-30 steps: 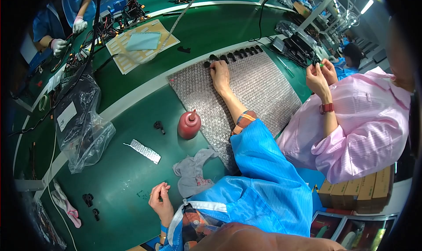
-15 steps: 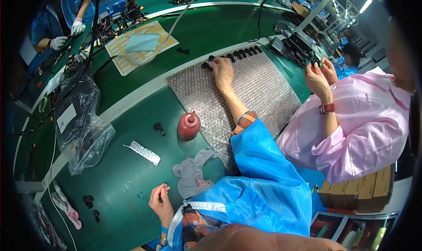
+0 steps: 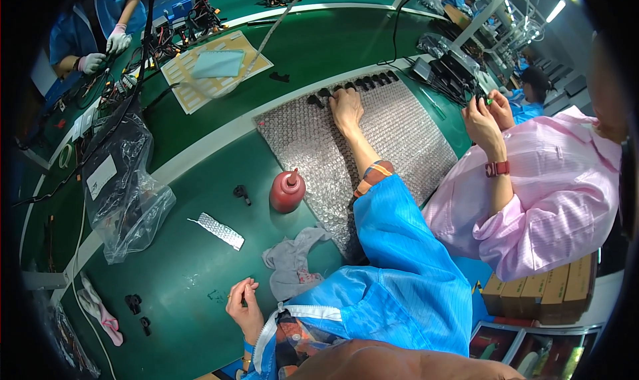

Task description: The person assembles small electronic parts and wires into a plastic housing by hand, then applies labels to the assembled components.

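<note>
Right hand (image 3: pixel 347 107) stretched far out over the sheet of bubble wrap (image 3: pixel 399 130), palm down, fingers curled at the row of small black parts (image 3: pixel 356 85) lined along the sheet's far edge. Fingertips touch or cover the parts near the left end of the row; cannot tell whether one is pinched. The row runs on to the right, parts just beside one another.

Left hand (image 3: pixel 243 305) near the body, resting on the green table (image 3: pixel 180 273), thumb and fingers drawn together in a loose pinch; whatever it has hold of is too small to make out.

Grey cloth (image 3: pixel 293 263) crumpled just right of the left hand. Red squeeze bottle (image 3: pixel 287 190) upright at the near-left edge of the bubble wrap, a single black part (image 3: pixel 241 193) just to its left. Silver strip (image 3: pixel 221 231) flat on the table. Clear plastic bag (image 3: pixel 123 187) slumped at the left.

Person in a pink coat (image 3: pixel 552 193) sits at the right, both hands raised together. Another person's gloved hands (image 3: pixel 106 50) at far left.
</note>
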The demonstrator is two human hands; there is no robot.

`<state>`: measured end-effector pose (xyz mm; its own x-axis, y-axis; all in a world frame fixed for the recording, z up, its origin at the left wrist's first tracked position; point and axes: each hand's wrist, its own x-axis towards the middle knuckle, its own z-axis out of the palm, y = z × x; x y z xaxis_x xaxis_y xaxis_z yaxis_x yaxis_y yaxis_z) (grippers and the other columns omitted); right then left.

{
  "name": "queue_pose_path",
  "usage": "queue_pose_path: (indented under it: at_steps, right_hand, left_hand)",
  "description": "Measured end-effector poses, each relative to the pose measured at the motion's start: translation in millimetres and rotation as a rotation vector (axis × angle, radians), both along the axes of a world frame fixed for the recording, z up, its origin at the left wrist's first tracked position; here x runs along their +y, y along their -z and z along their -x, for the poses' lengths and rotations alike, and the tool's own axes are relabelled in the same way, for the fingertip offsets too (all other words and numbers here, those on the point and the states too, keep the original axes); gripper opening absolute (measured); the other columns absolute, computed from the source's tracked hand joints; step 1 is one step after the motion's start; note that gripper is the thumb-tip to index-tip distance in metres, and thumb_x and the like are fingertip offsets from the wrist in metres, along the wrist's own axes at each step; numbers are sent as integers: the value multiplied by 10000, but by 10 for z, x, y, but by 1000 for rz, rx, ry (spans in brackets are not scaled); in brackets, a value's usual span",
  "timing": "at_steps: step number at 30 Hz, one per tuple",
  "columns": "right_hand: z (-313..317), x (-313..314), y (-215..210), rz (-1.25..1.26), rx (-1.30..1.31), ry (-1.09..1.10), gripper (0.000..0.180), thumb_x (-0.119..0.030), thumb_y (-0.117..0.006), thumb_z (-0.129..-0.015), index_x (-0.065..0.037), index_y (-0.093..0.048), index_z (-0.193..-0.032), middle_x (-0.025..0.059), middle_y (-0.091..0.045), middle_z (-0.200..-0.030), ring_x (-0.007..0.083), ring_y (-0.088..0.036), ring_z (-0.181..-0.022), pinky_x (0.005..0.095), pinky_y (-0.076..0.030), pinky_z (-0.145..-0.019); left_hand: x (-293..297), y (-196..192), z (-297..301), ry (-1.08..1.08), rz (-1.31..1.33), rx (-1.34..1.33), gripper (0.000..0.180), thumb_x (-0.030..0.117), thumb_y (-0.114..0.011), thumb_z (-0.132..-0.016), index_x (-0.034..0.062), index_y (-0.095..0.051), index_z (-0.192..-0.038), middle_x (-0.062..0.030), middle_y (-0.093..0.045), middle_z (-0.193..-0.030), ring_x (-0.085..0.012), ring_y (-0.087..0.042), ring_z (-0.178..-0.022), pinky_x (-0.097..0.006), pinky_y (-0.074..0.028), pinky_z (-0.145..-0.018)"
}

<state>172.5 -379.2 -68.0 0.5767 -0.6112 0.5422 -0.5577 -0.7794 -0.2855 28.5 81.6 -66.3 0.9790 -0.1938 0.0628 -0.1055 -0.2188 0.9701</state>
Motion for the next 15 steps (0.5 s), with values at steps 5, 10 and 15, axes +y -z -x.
queue_pose_path:
  at_steps: [5, 10, 15]
  right_hand:
    - [82, 21, 15, -62, 8, -3, 203, -223, -627, -745, -78, -597, -884, 121, -523, -895, 298, -529, -818, 387, -467, -677]
    - [126, -188, 137, 110, -148, -23, 320, -304, -631, -738, -43, -623, -922, 124, -617, -875, 278, -582, -810, 367, -467, -715]
    - [485, 204, -393, 17, -364, -308, 176, -145, -634, -769, -47, -616, -913, 79, -607, -812, 205, -572, -713, 302, -462, -667]
  left_hand:
    - [-7, -5, 6, 3, 17, 0, 114, 12, -529, -819, -41, -605, -885, -122, -619, -847, -175, -598, -671, -238, -465, -613]
    - [-93, -91, -75, 48, -17, -21, 114, -31, -534, -786, -39, -612, -869, -104, -622, -828, -180, -588, -670, -257, -475, -620]
    - [-73, -189, -77, 12, 53, -26, 115, -41, -576, -765, -27, -623, -869, -94, -634, -820, -165, -595, -656, -239, -474, -607]
